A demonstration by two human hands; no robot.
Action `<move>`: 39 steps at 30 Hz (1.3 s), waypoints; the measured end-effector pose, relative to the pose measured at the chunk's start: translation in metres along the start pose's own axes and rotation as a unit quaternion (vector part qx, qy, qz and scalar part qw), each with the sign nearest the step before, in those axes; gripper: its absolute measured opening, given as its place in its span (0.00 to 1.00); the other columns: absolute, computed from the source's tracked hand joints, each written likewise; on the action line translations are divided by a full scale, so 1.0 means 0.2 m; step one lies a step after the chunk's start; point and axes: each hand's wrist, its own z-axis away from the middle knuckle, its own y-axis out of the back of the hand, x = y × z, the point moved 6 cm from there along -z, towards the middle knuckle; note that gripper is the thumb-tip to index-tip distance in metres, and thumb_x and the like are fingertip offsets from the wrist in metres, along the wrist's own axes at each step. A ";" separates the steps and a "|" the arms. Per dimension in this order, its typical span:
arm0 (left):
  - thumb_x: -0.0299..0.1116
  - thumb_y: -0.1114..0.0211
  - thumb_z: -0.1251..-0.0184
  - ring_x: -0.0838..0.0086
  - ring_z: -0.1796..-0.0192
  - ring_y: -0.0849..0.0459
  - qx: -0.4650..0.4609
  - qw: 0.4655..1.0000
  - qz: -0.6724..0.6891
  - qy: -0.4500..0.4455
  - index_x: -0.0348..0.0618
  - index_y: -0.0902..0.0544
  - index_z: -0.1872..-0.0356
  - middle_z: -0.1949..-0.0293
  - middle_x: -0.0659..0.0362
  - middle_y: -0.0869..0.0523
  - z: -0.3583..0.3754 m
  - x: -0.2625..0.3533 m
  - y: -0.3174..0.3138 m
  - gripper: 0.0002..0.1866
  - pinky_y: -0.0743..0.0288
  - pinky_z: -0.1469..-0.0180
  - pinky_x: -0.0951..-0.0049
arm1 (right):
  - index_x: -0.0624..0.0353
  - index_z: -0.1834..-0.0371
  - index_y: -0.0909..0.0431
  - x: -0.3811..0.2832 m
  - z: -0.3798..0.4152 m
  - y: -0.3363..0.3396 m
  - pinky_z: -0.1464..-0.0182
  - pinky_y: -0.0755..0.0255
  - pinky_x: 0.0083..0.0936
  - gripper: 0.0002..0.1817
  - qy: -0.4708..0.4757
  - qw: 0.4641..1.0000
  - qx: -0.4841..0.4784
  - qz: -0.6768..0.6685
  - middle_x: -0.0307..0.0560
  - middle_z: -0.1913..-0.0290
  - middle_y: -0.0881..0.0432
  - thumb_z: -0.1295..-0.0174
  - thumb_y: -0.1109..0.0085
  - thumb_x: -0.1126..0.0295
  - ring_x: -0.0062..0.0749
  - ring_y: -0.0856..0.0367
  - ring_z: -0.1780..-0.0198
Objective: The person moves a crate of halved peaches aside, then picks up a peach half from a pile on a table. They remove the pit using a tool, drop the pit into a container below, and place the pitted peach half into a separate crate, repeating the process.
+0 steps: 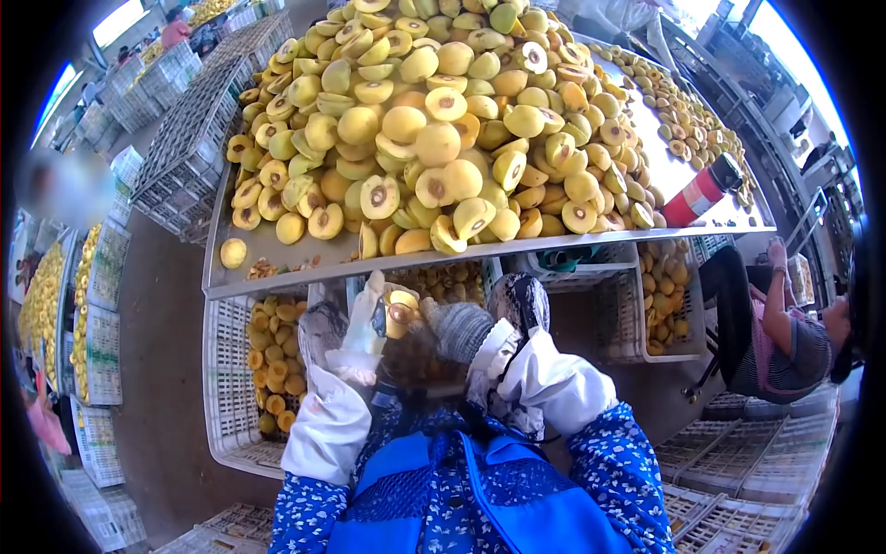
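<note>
My left hand [366, 319], in a pale glove, is closed around a yellow peach half [401, 314], its cut face turned up toward me. My right hand [460, 330], in a grey knit glove, is closed right beside that peach half, with its fingertips at the fruit's edge. Any tool in the right hand is too small or hidden to make out. Both hands are over my lap, just below the table's front edge. Beneath them stands a crate with peach halves [448, 280], partly hidden by my hands and legs.
A large heap of halved peaches [434, 138] covers the metal table [517, 247]. A red bottle [697, 192] lies on its right side. White crates [231, 369] with peach halves stand below. A co-worker [784, 323] sits at the right. Stacked crates [208, 120] rise at the left.
</note>
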 end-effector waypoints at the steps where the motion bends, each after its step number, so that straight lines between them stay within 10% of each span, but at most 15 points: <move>1: 0.40 0.50 0.28 0.77 0.47 0.29 -0.003 1.000 -0.021 0.002 0.34 0.35 0.40 0.49 0.57 0.24 0.01 0.00 -0.01 0.23 0.38 0.44 0.78 | 0.64 0.51 0.36 0.00 0.01 0.00 0.67 0.25 0.42 0.23 0.009 1.000 -0.022 0.017 0.59 0.69 0.18 0.46 0.44 0.63 0.52 0.18 0.67; 6: 0.58 0.53 0.31 0.75 0.81 0.22 0.109 0.994 -0.023 -0.006 0.35 0.20 0.72 0.79 0.58 0.20 -0.04 0.09 -0.04 0.31 0.27 0.77 0.79 | 0.62 0.53 0.34 0.03 -0.05 0.00 0.68 0.26 0.43 0.22 0.024 0.999 0.027 0.001 0.59 0.72 0.19 0.42 0.47 0.58 0.53 0.18 0.68; 8: 0.57 0.52 0.31 0.75 0.81 0.21 0.215 0.970 0.116 0.011 0.35 0.21 0.72 0.81 0.58 0.21 -0.04 0.07 -0.05 0.30 0.26 0.78 0.79 | 0.61 0.54 0.34 0.01 -0.06 -0.03 0.68 0.26 0.44 0.19 -0.026 0.993 0.093 -0.064 0.60 0.72 0.19 0.40 0.50 0.57 0.53 0.18 0.68; 9: 0.55 0.51 0.31 0.74 0.79 0.20 0.138 0.990 0.024 -0.025 0.35 0.22 0.67 0.79 0.58 0.20 -0.06 0.09 -0.04 0.27 0.26 0.79 0.79 | 0.59 0.55 0.34 0.00 -0.06 -0.05 0.67 0.26 0.45 0.17 -0.044 0.991 0.110 -0.069 0.61 0.72 0.19 0.37 0.53 0.57 0.55 0.19 0.67; 15: 0.48 0.43 0.33 0.76 0.62 0.23 0.382 0.859 -0.198 -0.276 0.34 0.24 0.54 0.60 0.57 0.19 0.11 0.22 -0.16 0.23 0.28 0.59 0.77 | 0.61 0.55 0.36 0.00 -0.09 -0.15 0.63 0.25 0.45 0.22 -0.054 0.990 0.079 -0.103 0.60 0.66 0.18 0.45 0.44 0.56 0.54 0.18 0.63; 19: 0.43 0.50 0.28 0.63 0.63 0.19 0.222 0.940 -0.248 -0.073 0.33 0.29 0.46 0.61 0.49 0.18 -0.17 -0.15 0.30 0.22 0.26 0.61 0.70 | 0.63 0.51 0.36 0.01 -0.04 -0.12 0.63 0.25 0.44 0.26 -0.050 0.995 0.045 -0.077 0.60 0.65 0.18 0.47 0.42 0.57 0.54 0.18 0.63; 22: 0.47 0.50 0.29 0.62 0.72 0.20 0.041 0.766 -0.590 -0.252 0.32 0.25 0.53 0.72 0.46 0.19 -0.15 -0.04 0.10 0.23 0.26 0.67 0.68 | 0.64 0.46 0.38 0.08 -0.07 -0.21 0.63 0.25 0.45 0.30 0.006 0.999 0.001 -0.046 0.61 0.66 0.18 0.48 0.41 0.58 0.54 0.18 0.63; 24: 0.51 0.49 0.30 0.67 0.75 0.21 -0.057 0.801 -0.555 -0.215 0.31 0.21 0.60 0.76 0.50 0.19 -0.13 0.04 -0.08 0.26 0.27 0.70 0.71 | 0.64 0.45 0.34 0.04 -0.01 -0.12 0.58 0.25 0.38 0.27 0.019 0.985 -0.038 -0.166 0.61 0.65 0.18 0.40 0.46 0.55 0.51 0.18 0.60; 26: 0.55 0.48 0.32 0.77 0.75 0.23 0.018 0.957 -0.286 0.037 0.33 0.18 0.66 0.73 0.58 0.18 -0.13 0.00 -0.03 0.28 0.29 0.70 0.78 | 0.64 0.46 0.31 0.07 -0.02 -0.14 0.54 0.26 0.32 0.24 0.038 0.932 -0.010 -0.361 0.58 0.63 0.17 0.35 0.50 0.54 0.47 0.18 0.57; 30: 0.48 0.45 0.32 0.78 0.74 0.21 0.133 0.977 -0.081 -0.146 0.32 0.19 0.64 0.71 0.56 0.18 -0.09 0.00 -0.05 0.23 0.27 0.70 0.82 | 0.61 0.45 0.29 0.08 -0.09 -0.32 0.56 0.27 0.30 0.20 0.184 0.843 0.185 -0.471 0.53 0.70 0.20 0.32 0.53 0.58 0.43 0.20 0.65; 33: 0.38 0.41 0.33 0.75 0.74 0.19 0.189 0.972 0.043 -0.131 0.31 0.20 0.62 0.71 0.52 0.17 -0.03 -0.11 0.00 0.16 0.24 0.72 0.79 | 0.52 0.47 0.30 -0.06 -0.05 -0.47 0.67 0.27 0.21 0.19 -0.019 0.563 -0.080 -0.822 0.41 0.67 0.23 0.33 0.52 0.52 0.26 0.22 0.68; 34: 0.36 0.41 0.34 0.74 0.74 0.19 0.150 0.981 0.019 -0.124 0.30 0.20 0.63 0.71 0.52 0.17 -0.03 -0.10 0.02 0.14 0.23 0.72 0.78 | 0.50 0.50 0.28 -0.06 -0.10 -0.54 0.68 0.28 0.20 0.20 0.005 0.501 -0.024 -0.865 0.40 0.71 0.23 0.34 0.51 0.49 0.26 0.22 0.70; 37: 0.33 0.40 0.34 0.74 0.75 0.19 0.098 0.983 -0.093 -0.123 0.30 0.19 0.66 0.74 0.53 0.17 0.00 -0.09 -0.01 0.13 0.24 0.73 0.78 | 0.55 0.61 0.20 0.02 -0.06 -0.35 0.72 0.30 0.20 0.20 0.095 0.804 -0.034 -0.586 0.36 0.78 0.24 0.35 0.49 0.49 0.22 0.24 0.74; 38: 0.33 0.40 0.34 0.74 0.75 0.19 0.085 0.980 -0.128 -0.130 0.30 0.19 0.67 0.74 0.53 0.17 -0.01 -0.08 -0.03 0.12 0.24 0.73 0.78 | 0.56 0.59 0.21 0.05 -0.04 -0.39 0.72 0.30 0.20 0.18 -0.026 0.810 -0.169 -0.561 0.36 0.74 0.22 0.34 0.48 0.52 0.20 0.24 0.71; 39: 0.39 0.43 0.33 0.72 0.75 0.19 0.068 0.975 -0.150 -0.146 0.31 0.20 0.65 0.74 0.52 0.17 -0.01 -0.07 -0.04 0.16 0.24 0.71 0.76 | 0.55 0.54 0.23 -0.02 0.05 -0.32 0.73 0.32 0.19 0.15 -0.002 0.617 -0.247 -0.747 0.33 0.72 0.23 0.33 0.49 0.57 0.18 0.26 0.71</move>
